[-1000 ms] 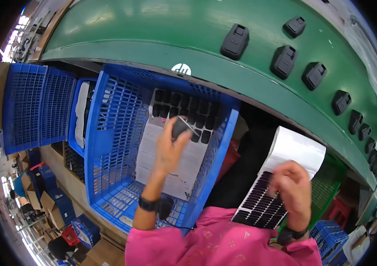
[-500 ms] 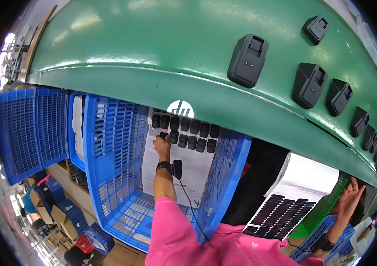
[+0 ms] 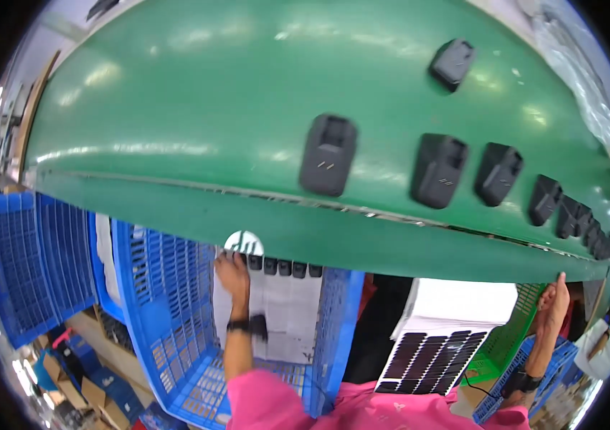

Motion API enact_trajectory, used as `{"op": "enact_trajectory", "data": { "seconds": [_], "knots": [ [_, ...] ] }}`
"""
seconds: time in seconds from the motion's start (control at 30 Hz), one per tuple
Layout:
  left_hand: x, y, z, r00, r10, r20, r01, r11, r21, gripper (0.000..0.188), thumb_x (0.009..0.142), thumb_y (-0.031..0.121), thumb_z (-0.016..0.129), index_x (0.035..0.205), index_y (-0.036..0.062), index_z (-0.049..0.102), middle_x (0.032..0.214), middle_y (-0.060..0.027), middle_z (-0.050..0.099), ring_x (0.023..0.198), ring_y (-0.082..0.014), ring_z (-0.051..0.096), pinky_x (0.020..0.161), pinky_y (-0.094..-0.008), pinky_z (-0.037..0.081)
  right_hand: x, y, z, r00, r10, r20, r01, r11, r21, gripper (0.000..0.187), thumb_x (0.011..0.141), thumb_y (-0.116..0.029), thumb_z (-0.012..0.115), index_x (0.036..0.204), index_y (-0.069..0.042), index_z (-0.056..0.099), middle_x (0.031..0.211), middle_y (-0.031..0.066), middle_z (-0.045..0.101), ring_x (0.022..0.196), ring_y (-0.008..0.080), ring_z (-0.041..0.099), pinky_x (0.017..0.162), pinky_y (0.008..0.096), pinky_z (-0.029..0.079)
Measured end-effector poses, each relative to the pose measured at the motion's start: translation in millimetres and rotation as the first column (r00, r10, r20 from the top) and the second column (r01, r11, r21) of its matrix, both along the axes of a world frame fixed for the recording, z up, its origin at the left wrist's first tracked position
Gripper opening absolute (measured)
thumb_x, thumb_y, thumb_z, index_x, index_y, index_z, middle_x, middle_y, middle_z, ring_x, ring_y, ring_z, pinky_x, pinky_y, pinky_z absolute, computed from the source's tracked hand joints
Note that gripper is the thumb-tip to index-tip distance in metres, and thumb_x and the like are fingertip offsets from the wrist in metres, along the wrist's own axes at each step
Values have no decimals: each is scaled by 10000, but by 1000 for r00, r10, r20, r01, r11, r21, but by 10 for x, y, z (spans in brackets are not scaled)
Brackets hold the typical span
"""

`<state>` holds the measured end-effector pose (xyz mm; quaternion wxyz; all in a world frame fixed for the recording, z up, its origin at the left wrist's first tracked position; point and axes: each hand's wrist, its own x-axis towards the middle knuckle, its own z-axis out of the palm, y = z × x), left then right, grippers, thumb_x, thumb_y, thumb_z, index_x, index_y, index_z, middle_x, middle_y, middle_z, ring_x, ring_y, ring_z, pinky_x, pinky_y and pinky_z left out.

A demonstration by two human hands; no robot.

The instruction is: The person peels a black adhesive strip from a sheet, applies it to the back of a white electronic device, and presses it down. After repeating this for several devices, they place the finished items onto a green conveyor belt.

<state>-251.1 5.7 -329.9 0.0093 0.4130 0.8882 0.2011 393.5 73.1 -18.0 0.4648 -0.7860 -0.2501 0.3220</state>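
My left hand [image 3: 232,276] reaches into a large blue crate [image 3: 133,315], its fingers closed around a black battery charger [image 3: 240,257] at the left end of a row. The table edge partly covers its fingertips. Other black chargers [image 3: 284,268] stand in that row on a white sheet [image 3: 283,308]. Beside my left wristband hangs a black block [image 3: 258,327], blurred. At the table's front edge on the right is my right hand [image 3: 553,297], one finger stretched up against the edge and the rest loosely bent; nothing shows in it.
Several black charger docks [image 3: 328,155] stand on the green table [image 3: 197,107], strung out toward the right. Sheets of black labels [image 3: 434,358] lie in front of me, beside a green crate [image 3: 495,351]. More blue crates [image 3: 14,265] are at the left.
The view has shifted, so the table edge hides more of the crate's chargers. My left hand has moved nearer the table edge. My right hand's fingers, spread before, are now more bent.
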Motion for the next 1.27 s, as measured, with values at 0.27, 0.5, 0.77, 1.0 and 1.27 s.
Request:
{"op": "enact_trajectory", "data": {
  "seconds": [0.27,0.5,0.77,1.0,1.27],
  "knots": [
    [1333,805,3441,744,-627,-230,658,628,415,375,799,160,630,1104,-14,496,839,-130,508,761,-278,479,775,-385,410,-448,86,206,997,16,75,-14,999,-30,320,921,-385,542,769,-113,468,577,-38,438,453,43,410,393,181,279],
    [1583,1926,3600,799,-521,-301,559,827,53,562,835,322,622,1282,28,449,1075,-247,548,979,-408,540,845,-425,446,-1153,-583,202,740,388,549,-507,858,78,212,802,-16,600,1012,11,617,797,49,578,690,123,551,619,245,451],
    [2167,751,3813,212,-683,700,249,730,637,614,909,406,537,1343,39,305,1064,-136,532,935,-232,576,780,-368,518,-1557,-972,44,618,410,671,-623,776,98,334,693,-55,742,1008,-2,641,839,96,543,716,234,523,617,321,434],
    [2863,5,3301,-215,-447,868,242,837,491,541,854,204,613,1289,35,339,1124,-185,538,965,-268,601,769,-362,535,-1660,-921,-43,539,426,726,-693,715,95,288,692,-76,740,961,-24,651,844,52,535,747,216,490,679,339,365],
    [2994,-101,3359,-207,-232,950,228,933,277,538,844,112,578,1307,46,313,1156,-220,537,902,-270,632,688,-281,540,-1716,-915,-69,615,466,636,-670,734,111,245,707,-64,714,944,-52,654,819,37,545,759,217,506,702,352,342]
  ]
}}
